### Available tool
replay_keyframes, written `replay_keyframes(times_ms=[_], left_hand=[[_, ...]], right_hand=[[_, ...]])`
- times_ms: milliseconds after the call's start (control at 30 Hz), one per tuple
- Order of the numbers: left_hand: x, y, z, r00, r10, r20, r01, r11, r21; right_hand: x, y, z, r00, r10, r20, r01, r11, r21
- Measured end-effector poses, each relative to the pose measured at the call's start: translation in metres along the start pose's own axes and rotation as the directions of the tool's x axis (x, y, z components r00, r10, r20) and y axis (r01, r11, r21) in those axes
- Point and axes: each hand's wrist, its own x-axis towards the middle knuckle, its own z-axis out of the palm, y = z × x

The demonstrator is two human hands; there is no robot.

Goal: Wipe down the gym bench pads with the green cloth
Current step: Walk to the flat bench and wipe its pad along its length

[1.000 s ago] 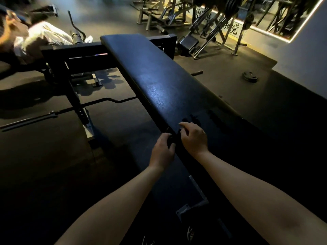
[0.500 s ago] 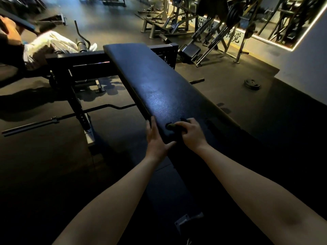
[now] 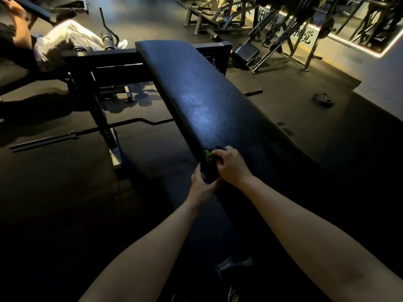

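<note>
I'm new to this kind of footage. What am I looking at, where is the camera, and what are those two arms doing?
No machine here: the arms are a person's, and the picture comes from a camera worn on their head, looking forward and down. The long dark surface is a bench pad in a dim gym. The right hand curls round a green cloth at the pad's left edge. The left hand sits against that edge, nearer the camera; whether it grips is hard to tell. On the floor lie a bar and a weight plate.
</note>
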Motion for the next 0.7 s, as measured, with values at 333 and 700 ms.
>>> replay_keyframes(times_ms=[333,700], left_hand=[[-0.002,0.010,-0.007,1.000,0.005,-0.003,-0.005,0.990,0.141],[-0.008,0.021,-0.003,0.998,0.041,-0.043,-0.029,0.965,0.259]], right_hand=[[0.011,0.037,-0.036,0.982,0.187,-0.035,-0.189,0.978,-0.085],[-0.010,-0.008,-0.013,0.989,0.148,0.006,-0.148,0.988,0.034]])
